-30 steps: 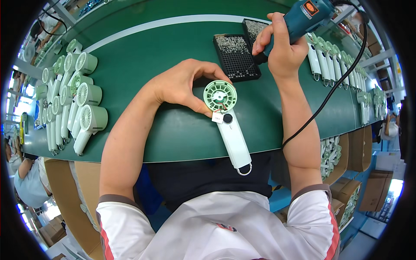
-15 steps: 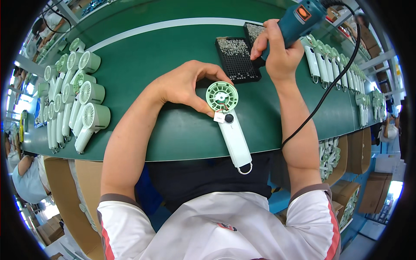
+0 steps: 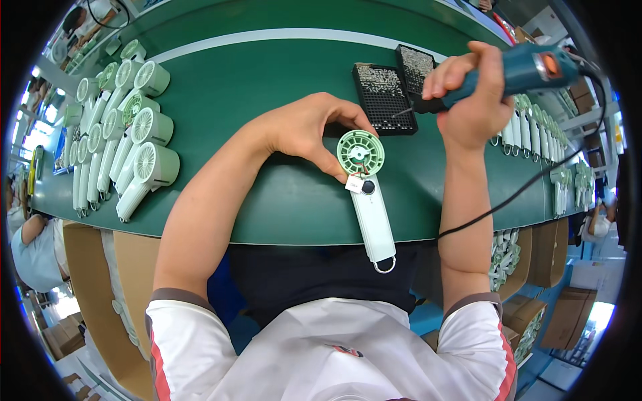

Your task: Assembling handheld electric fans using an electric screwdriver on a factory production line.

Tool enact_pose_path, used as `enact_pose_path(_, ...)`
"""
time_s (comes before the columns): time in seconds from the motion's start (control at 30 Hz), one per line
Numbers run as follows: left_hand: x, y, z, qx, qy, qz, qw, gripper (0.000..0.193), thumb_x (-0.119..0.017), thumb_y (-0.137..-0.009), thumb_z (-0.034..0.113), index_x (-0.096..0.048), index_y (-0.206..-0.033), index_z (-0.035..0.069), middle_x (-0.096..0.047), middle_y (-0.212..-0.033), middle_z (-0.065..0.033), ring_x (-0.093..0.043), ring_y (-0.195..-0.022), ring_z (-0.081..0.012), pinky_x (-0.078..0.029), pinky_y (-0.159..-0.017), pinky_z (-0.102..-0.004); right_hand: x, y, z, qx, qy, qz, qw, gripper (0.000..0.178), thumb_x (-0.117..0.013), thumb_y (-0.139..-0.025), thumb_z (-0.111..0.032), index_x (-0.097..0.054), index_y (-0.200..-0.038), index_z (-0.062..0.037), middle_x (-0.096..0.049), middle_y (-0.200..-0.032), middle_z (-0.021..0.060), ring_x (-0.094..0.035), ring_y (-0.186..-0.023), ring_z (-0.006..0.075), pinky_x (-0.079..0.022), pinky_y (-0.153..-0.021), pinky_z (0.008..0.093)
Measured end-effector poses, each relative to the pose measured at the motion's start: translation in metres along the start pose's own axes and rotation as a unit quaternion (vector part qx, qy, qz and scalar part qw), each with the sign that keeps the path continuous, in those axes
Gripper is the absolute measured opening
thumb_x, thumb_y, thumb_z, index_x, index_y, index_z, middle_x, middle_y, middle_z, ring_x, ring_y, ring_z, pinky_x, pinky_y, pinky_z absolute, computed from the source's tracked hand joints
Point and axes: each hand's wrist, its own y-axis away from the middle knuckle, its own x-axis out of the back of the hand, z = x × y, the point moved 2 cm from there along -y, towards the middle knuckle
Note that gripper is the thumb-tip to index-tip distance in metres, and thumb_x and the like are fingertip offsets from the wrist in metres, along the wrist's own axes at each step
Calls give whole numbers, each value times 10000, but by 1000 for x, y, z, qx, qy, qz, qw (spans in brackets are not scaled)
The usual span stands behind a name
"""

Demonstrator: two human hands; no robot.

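Note:
My left hand (image 3: 314,132) grips the round green head of a white handheld fan (image 3: 374,217), thumb on one side and fingers on the other. The fan's head is uncovered, showing its hub, red wires and a small white tag. Its handle points toward me, and the wire loop at its end hangs past the table edge. In my right hand (image 3: 478,93) is a teal electric screwdriver (image 3: 528,70), held nearly level. Its thin bit points left, over the black screw tray (image 3: 384,99), whose holes are partly filled with small screws.
A second black screw tray (image 3: 416,65) stands beside the first. Several assembled fans (image 3: 156,165) lie in rows at the left of the green table (image 3: 287,214); more fans (image 3: 525,127) stand at the right. The black cord (image 3: 528,184) loops past my right forearm. Cardboard boxes (image 3: 90,287) stand below.
The screwdriver has swung from a steep tilt to nearly level, its bit now over the screw tray. My head view has shifted slightly; the left hand keeps its grip on the fan.

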Motion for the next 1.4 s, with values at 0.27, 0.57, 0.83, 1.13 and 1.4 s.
enact_pose_path(0.27,1,1,-1,-8,11,2,1000,649,-954,-586,93,-692,-1173,1,-742,-1116,-75,-683,-1054,-167,-493,-1026,-324,-41,17,-24,1,-117,-73,990,337,-482,-1057,-304,-586,-1128,9,-499,-636,73,-473,-492,198,-453,-448,381)
enact_pose_path(0.57,1,2,3,-15,3,6,1000,666,-947,-594,80,-668,-1187,-40,-742,-1127,-115,-681,-1070,-172,-481,-1037,-319,-51,25,-12,-3,-104,-116,988,275,-505,-1067,-203,-575,-1125,57,-538,-615,89,-534,-503,192,-488,-445,363)
enact_pose_path(0.83,0,4,3,-1,10,15,1000,637,-943,-581,103,-670,-1139,-37,-745,-1106,-117,-677,-1051,-173,-476,-1026,-328,-57,32,-1,1,-14,-150,989,220,-528,-1058,-149,-546,-1117,62,-558,-617,83,-542,-479,178,-486,-451,346)
enact_pose_path(1.13,2,7,7,-2,-54,34,998,565,-945,-581,120,-694,-1071,-5,-746,-1043,-92,-673,-1000,-183,-478,-1010,-340,-61,34,14,-32,-10,-205,978,163,-559,-1041,-115,-581,-988,37,-569,-617,69,-557,-493,151,-461,-454,300)
enact_pose_path(1.4,2,7,12,-2,-52,32,998,554,-942,-588,99,-701,-1078,5,-742,-1037,-74,-671,-999,-169,-482,-997,-330,-65,36,10,-35,-3,-198,980,154,-565,-1028,-96,-582,-975,47,-567,-600,63,-557,-485,145,-462,-457,295)
